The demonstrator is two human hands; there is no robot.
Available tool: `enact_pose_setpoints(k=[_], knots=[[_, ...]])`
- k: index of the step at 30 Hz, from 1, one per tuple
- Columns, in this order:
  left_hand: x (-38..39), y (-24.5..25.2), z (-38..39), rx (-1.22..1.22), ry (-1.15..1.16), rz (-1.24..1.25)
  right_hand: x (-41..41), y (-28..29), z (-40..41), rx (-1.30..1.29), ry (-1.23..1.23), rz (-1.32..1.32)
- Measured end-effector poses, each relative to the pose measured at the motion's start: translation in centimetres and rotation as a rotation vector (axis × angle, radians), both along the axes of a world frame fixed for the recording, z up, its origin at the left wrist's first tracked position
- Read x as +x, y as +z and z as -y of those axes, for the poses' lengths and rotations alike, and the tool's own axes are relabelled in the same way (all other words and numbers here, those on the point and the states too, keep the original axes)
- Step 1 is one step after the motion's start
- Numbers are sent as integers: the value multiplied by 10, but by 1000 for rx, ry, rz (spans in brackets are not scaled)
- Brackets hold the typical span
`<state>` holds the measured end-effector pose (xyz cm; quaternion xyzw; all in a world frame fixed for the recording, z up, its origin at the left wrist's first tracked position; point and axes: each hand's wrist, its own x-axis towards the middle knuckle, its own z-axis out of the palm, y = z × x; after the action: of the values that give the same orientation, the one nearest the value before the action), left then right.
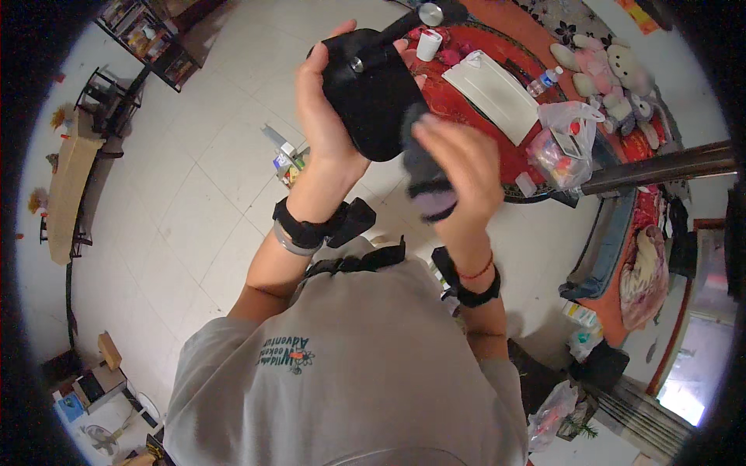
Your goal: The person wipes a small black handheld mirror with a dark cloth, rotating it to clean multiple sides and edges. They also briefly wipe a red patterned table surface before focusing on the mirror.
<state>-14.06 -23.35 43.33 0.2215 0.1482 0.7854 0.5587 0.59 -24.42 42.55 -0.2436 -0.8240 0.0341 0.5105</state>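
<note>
My left hand (326, 116) holds a black flat base plate (373, 99) with rounded corners, thumb along its left edge and fingertips showing past its right edge. A black hinged arm (402, 29) with round silver caps runs from the plate towards the upper right, so the whole looks like a folding stand. In my right hand (466, 157) is a dark grey cloth-like thing (428, 163) with a purple patch at its lower end. It is against or very close to the plate's lower right edge. Motion blur hides its exact shape.
Beyond my hands stands a round table with a red cover (443, 93), bearing a white paper cup (429, 45), a white flat box (495, 96), a water bottle (544, 81) and a filled plastic bag (562, 145). Plush toys (618, 76) sit behind. Small packages (288, 163) lie below my left hand.
</note>
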Motion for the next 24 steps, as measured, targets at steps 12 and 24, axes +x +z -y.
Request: enact_pose_setpoints(k=[12, 24], knots=[[1, -9, 0, -18, 44, -151, -18, -12, -13, -24, 7, -18], [8, -4, 1, 6, -23, -100, -17, 13, 6, -53, 119, 17]])
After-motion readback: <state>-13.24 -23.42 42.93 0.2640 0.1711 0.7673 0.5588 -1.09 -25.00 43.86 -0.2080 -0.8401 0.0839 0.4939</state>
